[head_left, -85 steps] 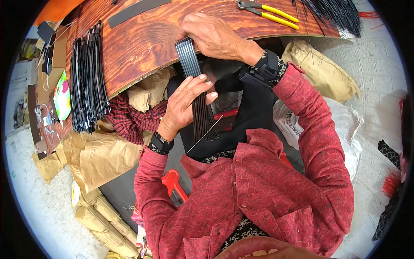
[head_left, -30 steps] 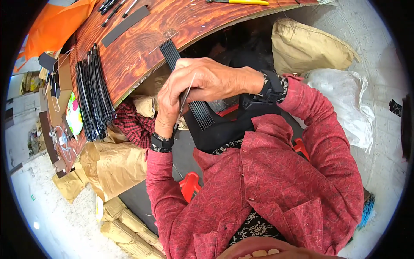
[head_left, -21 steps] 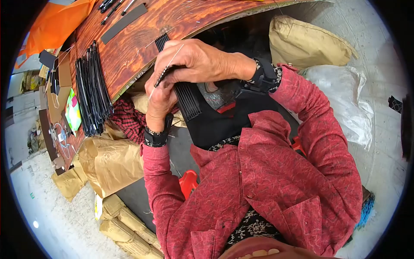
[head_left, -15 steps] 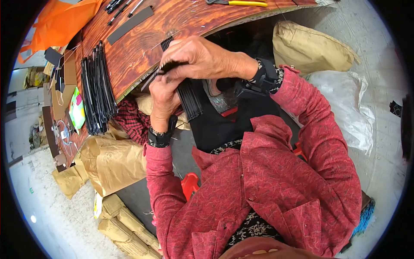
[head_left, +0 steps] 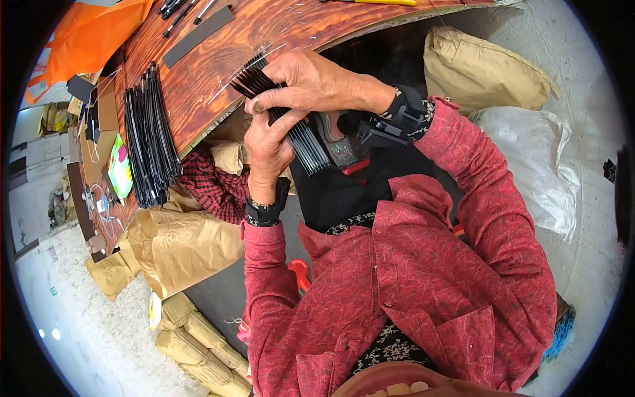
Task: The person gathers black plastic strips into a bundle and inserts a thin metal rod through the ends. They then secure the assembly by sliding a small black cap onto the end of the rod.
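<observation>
A flat, fanned bundle of thin black sticks (head_left: 308, 147) is held over my lap near the table edge. My right hand (head_left: 307, 83) closes over its upper middle, thumb pressed across the sticks. From below, my left hand (head_left: 268, 142) grips the same bundle, its fingers close to my right thumb. The upper ends of the sticks spread apart over the wood, and the lower ends line up evenly. A thin light-coloured rod or wire crosses near the upper ends; what holds it cannot be made out. The exact kind of stick is unclear.
On the wooden table (head_left: 218, 56) lie a large pile of long black sticks (head_left: 151, 135), a dark flat strip (head_left: 198, 36) and yellow-handled pliers (head_left: 387, 2). An orange sheet (head_left: 96, 36) is at far left. Brown paper sacks (head_left: 479, 69) and a white plastic bag (head_left: 529, 165) stand around.
My left hand has shifted slightly right. The bundle has turned and its upper ends have fanned out, while my right hand now lies flatter across it.
</observation>
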Action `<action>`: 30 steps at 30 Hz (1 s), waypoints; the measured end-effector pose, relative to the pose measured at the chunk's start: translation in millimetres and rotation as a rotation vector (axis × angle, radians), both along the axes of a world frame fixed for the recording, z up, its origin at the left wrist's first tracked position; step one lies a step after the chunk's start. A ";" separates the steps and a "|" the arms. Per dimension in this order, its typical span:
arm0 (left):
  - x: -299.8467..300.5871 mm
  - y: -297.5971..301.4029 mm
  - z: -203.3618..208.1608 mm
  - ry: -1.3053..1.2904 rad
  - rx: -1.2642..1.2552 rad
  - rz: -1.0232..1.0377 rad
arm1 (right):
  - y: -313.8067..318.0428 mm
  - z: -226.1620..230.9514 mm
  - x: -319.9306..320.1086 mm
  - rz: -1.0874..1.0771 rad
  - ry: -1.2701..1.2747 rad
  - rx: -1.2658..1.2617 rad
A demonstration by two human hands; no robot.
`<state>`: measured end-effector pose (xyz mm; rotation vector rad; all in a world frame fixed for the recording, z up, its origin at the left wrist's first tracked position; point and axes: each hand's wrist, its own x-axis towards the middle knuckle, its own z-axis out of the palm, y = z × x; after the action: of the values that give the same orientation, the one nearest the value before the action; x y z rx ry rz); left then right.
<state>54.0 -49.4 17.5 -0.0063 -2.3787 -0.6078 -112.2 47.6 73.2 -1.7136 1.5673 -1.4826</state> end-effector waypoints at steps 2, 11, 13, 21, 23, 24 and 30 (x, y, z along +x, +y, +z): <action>-1.1 0.8 0.3 0.057 0.041 -0.003 | 1.7 -0.7 2.7 -0.016 -0.067 -0.003; -5.1 -3.3 10.4 0.150 0.067 -0.030 | 1.3 -25.5 12.2 0.035 -0.155 -0.205; -1.5 -4.2 12.8 0.089 0.158 -0.041 | 5.8 -23.5 11.3 0.017 -0.103 -0.123; -9.7 5.1 13.1 0.133 0.435 -0.067 | -12.4 -24.7 7.9 -0.047 -0.169 -0.069; -9.4 8.2 12.4 0.158 0.430 -0.065 | -12.0 -23.1 6.3 -0.049 -0.182 -0.065; -7.7 10.5 13.7 0.138 0.419 -0.047 | -11.6 -21.7 4.4 -0.050 -0.131 -0.005; -9.1 9.9 9.7 0.170 0.155 -0.038 | -13.5 -18.3 -1.1 -0.041 -0.045 0.101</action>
<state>44.9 -39.5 27.3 -0.0343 -2.1669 -0.7774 -113.3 34.1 54.9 -1.5898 1.6340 -1.4264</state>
